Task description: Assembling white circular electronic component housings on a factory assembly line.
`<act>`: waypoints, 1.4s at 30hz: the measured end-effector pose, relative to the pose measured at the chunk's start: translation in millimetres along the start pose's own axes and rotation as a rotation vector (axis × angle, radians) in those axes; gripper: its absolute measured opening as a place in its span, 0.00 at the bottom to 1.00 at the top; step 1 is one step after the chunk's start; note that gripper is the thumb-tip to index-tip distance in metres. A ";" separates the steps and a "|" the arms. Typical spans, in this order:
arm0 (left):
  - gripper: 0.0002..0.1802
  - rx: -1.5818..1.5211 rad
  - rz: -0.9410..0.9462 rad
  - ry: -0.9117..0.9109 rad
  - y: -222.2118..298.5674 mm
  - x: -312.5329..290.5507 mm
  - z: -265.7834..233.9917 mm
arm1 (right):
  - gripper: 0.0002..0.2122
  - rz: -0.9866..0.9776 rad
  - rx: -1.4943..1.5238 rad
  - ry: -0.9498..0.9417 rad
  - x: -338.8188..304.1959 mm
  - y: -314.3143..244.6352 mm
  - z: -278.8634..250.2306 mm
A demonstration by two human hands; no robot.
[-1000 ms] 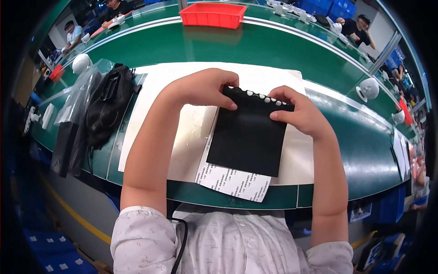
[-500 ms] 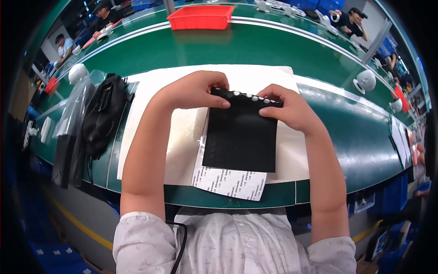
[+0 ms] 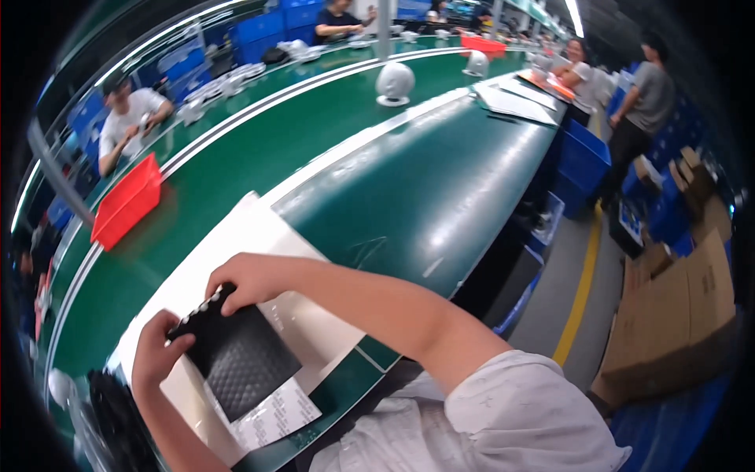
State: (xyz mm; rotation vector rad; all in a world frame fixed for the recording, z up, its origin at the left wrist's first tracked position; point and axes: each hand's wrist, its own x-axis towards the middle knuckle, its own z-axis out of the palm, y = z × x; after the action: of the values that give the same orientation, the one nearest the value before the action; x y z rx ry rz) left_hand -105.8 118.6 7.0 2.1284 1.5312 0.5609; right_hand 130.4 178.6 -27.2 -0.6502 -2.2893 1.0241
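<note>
Both my hands pinch the top edge of a thin black sheet [image 3: 245, 358], whose surface has a faint textured pattern. A row of white round spots runs along that edge. My left hand [image 3: 157, 352] is closed on its left corner, thumb on the near face. On the right part of the edge, my right hand [image 3: 250, 282] is closed the same way. Under the sheet's lower end, a white printed sheet [image 3: 281, 415] sticks out toward me. Beneath both is a large white board [image 3: 326, 334] on the green bench. My fingertips behind the edge are partly hidden.
A black bag [image 3: 118, 409] and clear plastic [image 3: 86, 429] lie at the lower left. Across the green line stands a red bin [image 3: 130, 203]; white round devices [image 3: 395, 82] stand farther along. Blue crates [image 3: 583, 157] and cardboard boxes [image 3: 668, 307] are right of the bench. Several people are around.
My view has swung to the right, so the bench and hands now appear at lower left and tilted. Both hands still hold the black sheet by its top edge.
</note>
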 end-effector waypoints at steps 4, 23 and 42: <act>0.13 -0.129 -0.082 -0.002 2.1 -1.2 -0.7 | 0.16 -0.014 0.011 0.015 3.1 -2.0 -0.4; 0.36 -0.418 -0.010 -0.189 -55.3 6.6 -4.5 | 0.23 0.228 0.278 0.169 1.0 18.9 -13.6; 0.22 0.414 -0.440 0.374 -141.6 -7.2 8.9 | 0.17 0.360 -0.706 0.774 4.0 82.7 1.1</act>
State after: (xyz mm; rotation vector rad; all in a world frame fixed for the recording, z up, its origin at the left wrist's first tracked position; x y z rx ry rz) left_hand -211.4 149.9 -82.7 1.9287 2.4225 0.5360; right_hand 143.6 229.7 -91.1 -1.4732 -1.7964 -0.0092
